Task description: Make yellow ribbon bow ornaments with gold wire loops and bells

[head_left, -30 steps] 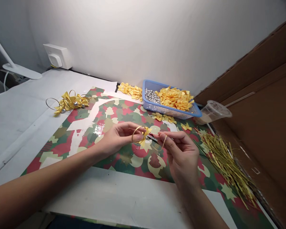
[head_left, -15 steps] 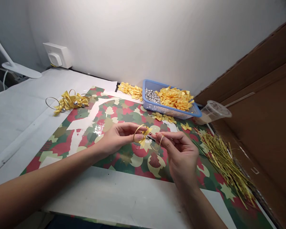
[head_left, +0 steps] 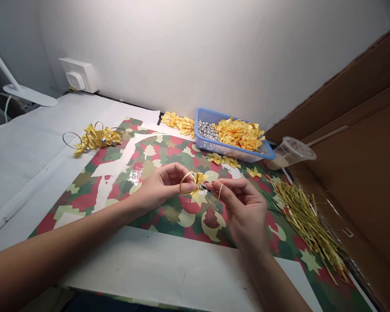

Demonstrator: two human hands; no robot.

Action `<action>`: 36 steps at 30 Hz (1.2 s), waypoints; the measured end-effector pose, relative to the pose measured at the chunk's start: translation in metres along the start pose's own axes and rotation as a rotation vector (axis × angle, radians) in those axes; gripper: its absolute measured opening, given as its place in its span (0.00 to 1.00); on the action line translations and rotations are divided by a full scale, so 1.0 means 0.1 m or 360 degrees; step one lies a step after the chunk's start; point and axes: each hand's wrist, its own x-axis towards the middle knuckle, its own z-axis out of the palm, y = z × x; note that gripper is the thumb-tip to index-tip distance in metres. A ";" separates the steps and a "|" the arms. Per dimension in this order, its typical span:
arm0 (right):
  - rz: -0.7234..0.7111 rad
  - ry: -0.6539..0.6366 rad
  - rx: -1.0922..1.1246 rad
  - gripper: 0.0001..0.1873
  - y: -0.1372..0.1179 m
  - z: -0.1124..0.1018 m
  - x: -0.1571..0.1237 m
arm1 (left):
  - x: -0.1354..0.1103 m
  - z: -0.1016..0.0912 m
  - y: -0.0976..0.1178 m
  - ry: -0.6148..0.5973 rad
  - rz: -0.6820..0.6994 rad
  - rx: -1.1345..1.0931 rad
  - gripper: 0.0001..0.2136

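My left hand (head_left: 160, 186) pinches a yellow ribbon bow (head_left: 200, 178) over the middle of the table, with a loop of gold cord (head_left: 186, 175) curving round its fingertips. A small silver bell (head_left: 201, 187) sits against the bow's centre. Just to the right, my right hand (head_left: 243, 203) is closed, thumb and forefinger gripping the end of the gold cord, which bends down in a second curve (head_left: 219, 195). A thin dark piece shows between the fingertips, too small to name. Bows with bells and cord loops (head_left: 97, 138) lie in a cluster at the left.
A blue basket (head_left: 199, 143) holds silver bells (head_left: 208, 131) and yellow bows (head_left: 240, 133). More bows (head_left: 178, 123) lie beside it. At the right are a bundle of gold cords (head_left: 305, 221), a clear plastic cup (head_left: 290, 152) and cardboard (head_left: 360, 130). Patterned paper (head_left: 169, 216) covers the table.
The left fingers have shifted slightly, and the cord loop has tilted left, leaving more of the bow in sight. My right hand has moved slightly left.
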 end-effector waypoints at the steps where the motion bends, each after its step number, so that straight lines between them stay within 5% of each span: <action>1: 0.0054 0.0006 0.0040 0.06 0.00 0.00 0.01 | 0.00 0.00 0.00 -0.0009 -0.0007 0.0000 0.08; 14: 0.0609 0.0046 0.0375 0.14 -0.02 0.04 0.07 | -0.01 0.00 0.01 -0.0043 -0.0096 -0.0035 0.07; 36: 0.0707 0.0075 0.0286 0.15 -0.05 0.07 0.07 | -0.03 -0.01 -0.01 -0.0126 -0.0096 -0.0103 0.05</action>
